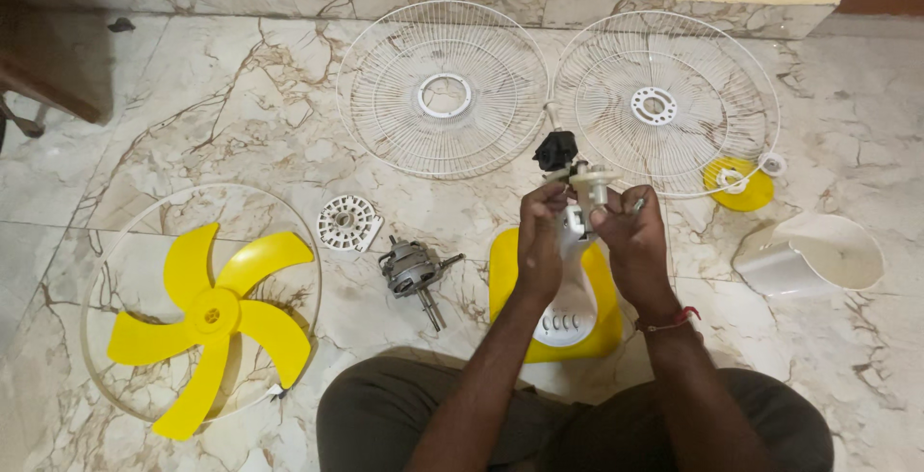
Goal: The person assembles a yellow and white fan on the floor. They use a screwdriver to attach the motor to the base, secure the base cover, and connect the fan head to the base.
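Observation:
Both my hands hold a small white plastic fan part (589, 183) with a black knob piece (556, 151) at its top, raised above the floor. My left hand (541, 236) grips its left side; my right hand (630, 236), with a red thread at the wrist, grips its right side and lower stem. Directly below the hands lies a yellow and white fan base (602, 323) with buttons. A grey metal fan motor (414, 270) with a shaft lies just left of my left forearm.
Two white wire fan guards (443, 87) (664, 97) lie side by side near the wall. A yellow fan blade (212, 318) rests inside a thin ring at left. A white round vented plate (348, 222), a yellow disc (739, 185) and a white motor cover (813, 255) lie on the marble floor.

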